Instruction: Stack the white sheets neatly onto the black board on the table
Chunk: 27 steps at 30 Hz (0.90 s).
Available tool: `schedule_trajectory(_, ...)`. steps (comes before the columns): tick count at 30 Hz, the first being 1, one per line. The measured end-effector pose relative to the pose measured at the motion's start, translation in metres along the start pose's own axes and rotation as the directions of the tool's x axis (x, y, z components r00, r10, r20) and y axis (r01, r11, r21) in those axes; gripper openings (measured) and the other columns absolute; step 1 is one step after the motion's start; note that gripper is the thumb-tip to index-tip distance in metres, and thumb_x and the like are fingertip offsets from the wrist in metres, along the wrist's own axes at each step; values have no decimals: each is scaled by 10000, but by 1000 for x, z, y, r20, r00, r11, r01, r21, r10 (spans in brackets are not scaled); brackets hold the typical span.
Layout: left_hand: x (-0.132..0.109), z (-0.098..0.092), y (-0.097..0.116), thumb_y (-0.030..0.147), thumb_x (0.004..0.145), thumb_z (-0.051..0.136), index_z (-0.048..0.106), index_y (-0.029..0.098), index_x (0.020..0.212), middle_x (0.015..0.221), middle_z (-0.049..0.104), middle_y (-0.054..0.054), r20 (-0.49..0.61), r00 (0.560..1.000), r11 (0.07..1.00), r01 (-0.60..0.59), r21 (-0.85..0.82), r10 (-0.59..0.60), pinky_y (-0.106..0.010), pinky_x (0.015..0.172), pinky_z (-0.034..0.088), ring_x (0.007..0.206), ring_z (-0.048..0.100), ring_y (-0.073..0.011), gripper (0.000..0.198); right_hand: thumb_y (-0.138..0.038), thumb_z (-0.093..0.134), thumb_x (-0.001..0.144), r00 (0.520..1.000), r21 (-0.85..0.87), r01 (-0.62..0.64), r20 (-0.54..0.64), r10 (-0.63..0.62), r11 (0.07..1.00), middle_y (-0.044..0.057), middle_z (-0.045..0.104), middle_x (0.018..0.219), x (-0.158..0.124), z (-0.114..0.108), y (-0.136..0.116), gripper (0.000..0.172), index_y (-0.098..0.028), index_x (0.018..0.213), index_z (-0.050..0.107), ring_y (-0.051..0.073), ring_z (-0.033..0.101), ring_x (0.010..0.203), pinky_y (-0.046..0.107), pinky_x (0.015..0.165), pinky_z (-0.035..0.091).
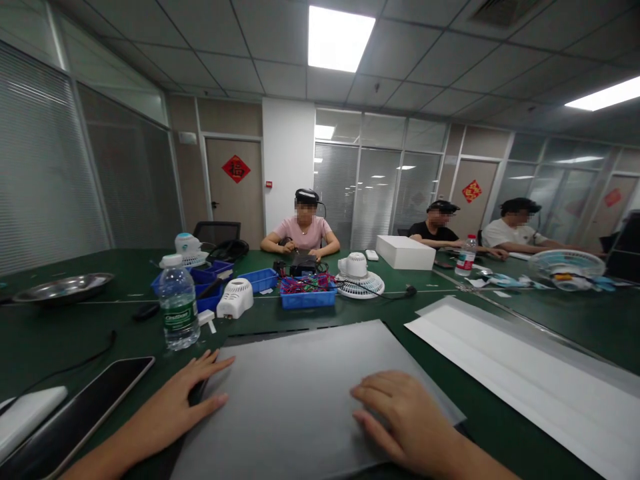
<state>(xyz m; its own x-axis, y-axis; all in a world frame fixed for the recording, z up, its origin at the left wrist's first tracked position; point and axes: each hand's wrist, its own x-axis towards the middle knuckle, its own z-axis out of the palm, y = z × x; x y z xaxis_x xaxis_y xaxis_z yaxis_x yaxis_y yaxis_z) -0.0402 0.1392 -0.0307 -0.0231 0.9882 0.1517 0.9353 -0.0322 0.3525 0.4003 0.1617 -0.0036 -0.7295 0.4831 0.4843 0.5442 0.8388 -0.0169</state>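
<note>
A large translucent grey-white sheet point(295, 400) lies flat in front of me, over something dark whose edges peek out at its far and left sides. My left hand point(187, 393) rests on the sheet's left edge, thumb and fingers spread. On the right part of the sheet is my right hand point(395, 407), its fingers slightly bent and the thumb apart from them, with nothing visible in its grasp. A water bottle point(179, 313) with a green label stands just beyond my left hand.
To the left lie a phone point(85, 413), a white device point(30, 417) and a metal tray point(65, 288). Ahead are a blue bin of wires point(309, 298), fan parts point(360, 283) and a white box point(405, 252). White sheets point(530, 367) lie at right. Several people sit around the table.
</note>
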Motion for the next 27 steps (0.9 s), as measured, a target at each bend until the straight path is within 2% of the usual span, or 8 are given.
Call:
schedule_trajectory(3, 5, 1, -2, 653, 830, 548, 538, 328, 1403, 1516, 475, -46, -24, 999, 999, 35, -21, -36, -527, 1152, 332, 1406, 406, -332, 658, -424, 464, 975, 982, -25, -160, 96, 162, 987, 64, 688, 1218, -4, -3, 26, 365, -247, 1198, 692, 242, 626, 1139, 391, 1023, 448)
schedule_trajectory(6, 9, 3, -7, 671, 845, 511, 590, 321, 1360, 1519, 477, -56, -6, 998, 997, 66, -33, -66, -544, 1142, 347, 1400, 414, -346, 627, -431, 437, 985, 956, -13, -250, 158, 249, 968, 55, 704, 1168, -5, -5, 40, 372, -253, 1158, 714, 210, 645, 1064, 350, 975, 469)
schedule_trajectory(12, 6, 6, -10, 687, 816, 547, 594, 341, 1352, 1559, 417, -54, 18, 999, 998, 52, -29, -51, -565, 1153, 319, 1428, 352, -371, 640, -442, 411, 988, 930, -116, -331, 129, 345, 936, 8, 710, 1116, -6, -8, 61, 361, -305, 1118, 720, 162, 629, 1029, 277, 957, 450)
schedule_trajectory(16, 5, 4, -6, 672, 831, 535, 588, 346, 1354, 1558, 421, -48, 27, 999, 999, 32, -28, -31, -579, 1154, 309, 1433, 338, -371, 619, -398, 352, 990, 773, -322, -611, -45, 633, 723, 91, 592, 1348, -28, -14, 113, 451, -218, 1296, 630, 226, 493, 1280, 367, 1109, 327)
schedule_trajectory(20, 3, 0, -1, 665, 855, 495, 587, 355, 1350, 1565, 405, -36, 38, 999, 1000, 20, -17, -20, -575, 1153, 307, 1437, 333, -362, 591, -507, 458, 909, 493, -397, -829, -184, 851, 394, 277, 339, 1513, -65, -17, 161, 687, -79, 1446, 456, 434, 256, 1425, 658, 1087, 197)
schedule_trajectory(23, 2, -2, 3, 664, 858, 488, 591, 378, 1337, 1564, 403, -22, 32, 999, 1000, 7, -2, -7, -556, 1161, 296, 1434, 346, -348, 567, -688, 434, 856, 318, -407, -887, -193, 928, 219, 327, 442, 1403, -82, -11, 177, 795, -99, 1383, 522, 514, 379, 1317, 759, 939, 248)
schedule_trajectory(25, 1, -2, 3, 671, 856, 486, 589, 390, 1334, 1559, 411, -19, 31, 1000, 1000, 2, 9, -2, -557, 1156, 302, 1431, 354, -349, 564, -719, 378, 869, 289, -421, -886, -174, 941, 194, 290, 555, 1274, -85, -7, 179, 754, -137, 1301, 585, 482, 493, 1212, 738, 894, 294)
schedule_trajectory(27, 1, -2, 2, 676, 856, 483, 583, 395, 1337, 1558, 412, -19, 29, 1000, 1000, -2, 15, 2, -562, 1149, 313, 1427, 359, -353, 566, -655, 354, 917, 313, -447, -869, -169, 934, 211, 254, 597, 1193, -82, -5, 176, 665, -148, 1278, 589, 440, 534, 1159, 682, 886, 335)
